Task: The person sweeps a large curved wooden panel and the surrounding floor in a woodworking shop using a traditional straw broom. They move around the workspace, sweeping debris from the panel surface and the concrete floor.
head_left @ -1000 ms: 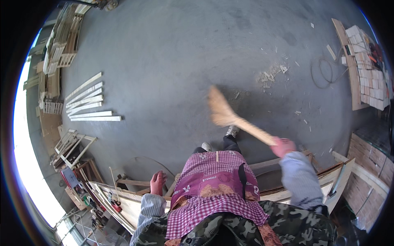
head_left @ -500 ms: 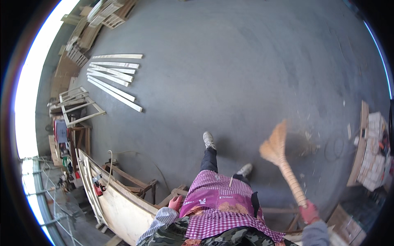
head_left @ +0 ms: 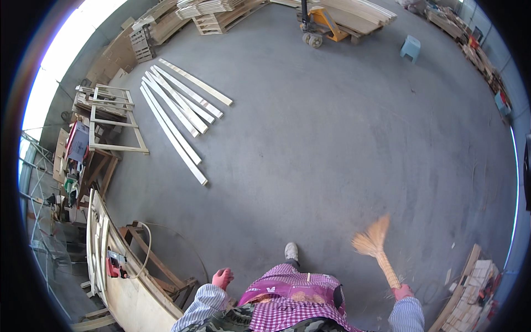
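My right hand point(head_left: 403, 291), in a pinkish-red glove, grips the handle end of a short straw broom point(head_left: 381, 252). The broom's bound handle slants up and left, and its fanned bristles are above the grey floor; whether they touch it I cannot tell. My left hand point(head_left: 223, 278), gloved in the same colour, hangs beside my checked apron point(head_left: 276, 282) with its fingers loosely curled in and nothing seen in them. A long pale wooden panel point(head_left: 130, 290) on a trestle stands to its left, apart from it, with a red power tool point(head_left: 115, 264) on top.
Several long white wooden strips point(head_left: 177, 108) lie on the floor ahead left. A slatted frame point(head_left: 116, 119) leans at the left. Far off stand a yellow pallet jack point(head_left: 329, 25) and a blue stool point(head_left: 411, 47). Wood blocks point(head_left: 467, 293) are stacked at the lower right.
The view has tilted up, bringing the pallet jack and stool into sight. My right hand still holds the broom. My left hand now shows farther out from the apron.
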A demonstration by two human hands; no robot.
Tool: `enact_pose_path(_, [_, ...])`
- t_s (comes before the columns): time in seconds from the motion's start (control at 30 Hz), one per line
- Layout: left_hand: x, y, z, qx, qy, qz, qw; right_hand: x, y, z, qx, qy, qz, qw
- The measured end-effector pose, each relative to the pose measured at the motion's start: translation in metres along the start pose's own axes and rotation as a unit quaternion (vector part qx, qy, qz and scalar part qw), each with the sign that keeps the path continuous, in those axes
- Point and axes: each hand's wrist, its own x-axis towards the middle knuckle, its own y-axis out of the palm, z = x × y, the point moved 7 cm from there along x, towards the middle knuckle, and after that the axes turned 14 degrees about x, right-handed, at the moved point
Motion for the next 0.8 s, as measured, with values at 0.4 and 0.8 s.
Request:
enact_pose_path(0.4, [0.079,0.063,-0.03,-0.103,-0.011,0.005,0.995,-0.004,-0.031,0.45,0.155,-0.287,0.182,0.927])
enact_pose_path(0.8, [-0.01,0.097,-0.118,0.151,-0.004,-0.101,0.983,0.072,0.049,1.051,-0.061,-0.468,0.136,0.871])
